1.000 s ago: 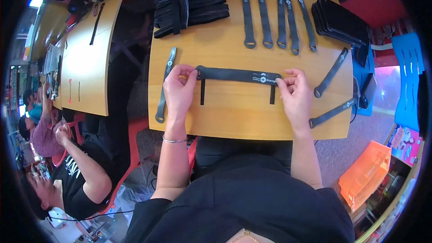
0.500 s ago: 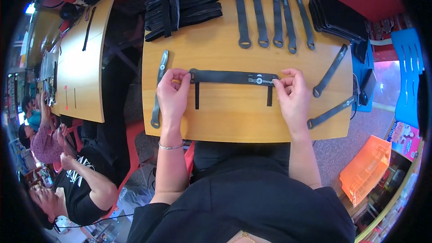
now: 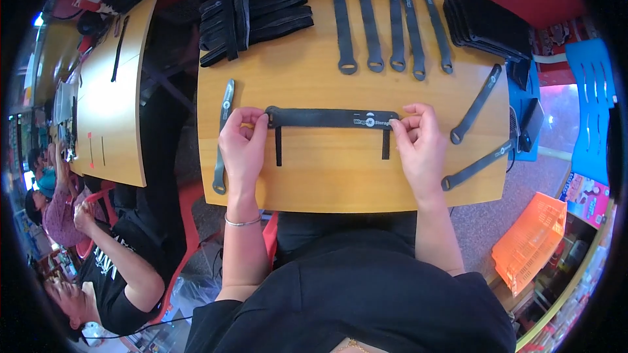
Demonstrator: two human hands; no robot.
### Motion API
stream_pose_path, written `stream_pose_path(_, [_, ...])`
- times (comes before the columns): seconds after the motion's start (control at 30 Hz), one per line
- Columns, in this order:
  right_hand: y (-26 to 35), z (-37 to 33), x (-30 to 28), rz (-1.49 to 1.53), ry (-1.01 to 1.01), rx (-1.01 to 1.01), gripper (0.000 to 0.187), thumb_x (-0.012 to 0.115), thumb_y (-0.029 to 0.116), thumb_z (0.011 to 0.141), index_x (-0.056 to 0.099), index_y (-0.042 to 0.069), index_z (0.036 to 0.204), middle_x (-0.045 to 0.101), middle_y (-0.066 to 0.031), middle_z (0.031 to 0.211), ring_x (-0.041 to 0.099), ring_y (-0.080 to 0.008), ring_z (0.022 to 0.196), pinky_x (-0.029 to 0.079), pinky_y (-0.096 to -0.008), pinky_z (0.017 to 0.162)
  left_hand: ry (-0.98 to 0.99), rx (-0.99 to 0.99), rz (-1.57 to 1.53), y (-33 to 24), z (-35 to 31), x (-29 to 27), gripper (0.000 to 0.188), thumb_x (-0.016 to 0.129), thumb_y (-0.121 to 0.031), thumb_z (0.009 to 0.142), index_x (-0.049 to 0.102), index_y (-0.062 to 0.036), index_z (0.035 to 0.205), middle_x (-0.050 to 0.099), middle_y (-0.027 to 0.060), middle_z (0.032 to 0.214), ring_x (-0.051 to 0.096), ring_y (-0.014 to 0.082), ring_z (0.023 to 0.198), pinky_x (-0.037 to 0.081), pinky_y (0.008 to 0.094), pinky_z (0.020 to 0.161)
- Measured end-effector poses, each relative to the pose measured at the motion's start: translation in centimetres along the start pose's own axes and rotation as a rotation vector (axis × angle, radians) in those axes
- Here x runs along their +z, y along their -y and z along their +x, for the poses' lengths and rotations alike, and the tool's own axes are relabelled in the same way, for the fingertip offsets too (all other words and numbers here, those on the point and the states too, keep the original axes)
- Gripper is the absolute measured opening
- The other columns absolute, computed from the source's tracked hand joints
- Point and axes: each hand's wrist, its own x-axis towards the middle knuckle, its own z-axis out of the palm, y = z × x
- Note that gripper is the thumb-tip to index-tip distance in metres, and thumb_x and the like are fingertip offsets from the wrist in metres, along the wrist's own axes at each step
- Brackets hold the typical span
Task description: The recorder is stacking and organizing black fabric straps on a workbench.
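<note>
A dark grey storage strap [image 3: 320, 117] with a white print stretches level between my two hands. My left hand [image 3: 243, 147] pinches its rounded left end, and my right hand [image 3: 420, 142] pinches its right end by the print. Below its left part a short black strip [image 3: 279, 147] stands out against the wood, and a second short black strip [image 3: 386, 144] does the same near the right end; I cannot tell whether these are attached. Beside my left hand lies another grey strap [image 3: 224, 137]. To the right of my right hand are two more, one slanted strap [image 3: 476, 104] and one lower strap [image 3: 479, 165].
Several straps [image 3: 367, 23] lie in a row at the back of the wooden table [image 3: 314, 186]. A pile of black strap bundles [image 3: 255, 13] is at back left, a black stack [image 3: 487, 26] at back right. An orange crate [image 3: 530, 243] stands lower right; a co-worker [image 3: 118, 274] sits left.
The whole view has shifted slightly, so table and straps appear a little further left. Both hands keep their pinch on the strap. The co-worker's arm at the left has moved.
</note>
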Motion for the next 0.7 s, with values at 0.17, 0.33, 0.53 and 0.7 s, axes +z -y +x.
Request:
stream_pose_path(0.17, [0.01, -0.06, -0.09, -0.003, -0.005, -0.012, 0.026, 0.070, 0.006, 0.085, 0.054, 0.004, 0.105, 0.062, -0.0060, 0.070, 0.058, -0.0140, 0.054, 0.044, -0.0286, 0.051, 0.004, -0.006, 0.003, -0.16, -0.04, 0.21, 0.004, 0.064, 0.001, 0.085, 0.063, 0.0004, 0.089, 0.059, -0.0024, 0.075, 0.045, -0.0004, 0.055, 0.035, 0.0155, 0.050])
stream_pose_path(0.33, [0.13, -0.22, 0.06, -0.012, -0.018, -0.027, 0.025, 0.070, 0.006, 0.085, 0.054, 0.004, 0.105, 0.062, -0.0061, 0.070, 0.058, -0.0141, 0.054, 0.044, -0.0290, 0.051, -0.001, 0.002, -0.012, 0.22, -0.02, 0.11, 0.004, 0.064, 0.002, 0.085, 0.063, 0.0002, 0.089, 0.059, -0.0026, 0.075, 0.045, -0.0004, 0.055, 0.034, 0.0155, 0.049])
stream_pose_path(0.53, [-0.25, -0.25, 0.18, -0.015, -0.028, -0.031, 0.026, 0.070, 0.006, 0.085, 0.054, 0.004, 0.104, 0.062, -0.0063, 0.070, 0.059, -0.0155, 0.055, 0.045, -0.0300, 0.051, -0.002, 0.012, 0.015, 0.07, -0.09, 0.17, 0.003, 0.064, 0.001, 0.086, 0.063, 0.0006, 0.089, 0.059, -0.0023, 0.074, 0.044, -0.0003, 0.054, 0.033, 0.0158, 0.049])
stream_pose_path(0.7, [-0.16, -0.14, 0.43, -0.026, -0.039, -0.044, 0.026, 0.070, 0.006, 0.085, 0.054, 0.004, 0.104, 0.062, -0.0061, 0.070, 0.059, -0.0158, 0.055, 0.045, -0.0302, 0.051, -0.003, 0.015, 0.023, -0.11, -0.01, 0.23, 0.003, 0.064, 0.001, 0.086, 0.063, 0.0008, 0.089, 0.058, -0.0020, 0.074, 0.045, -0.0002, 0.054, 0.033, 0.0159, 0.049])
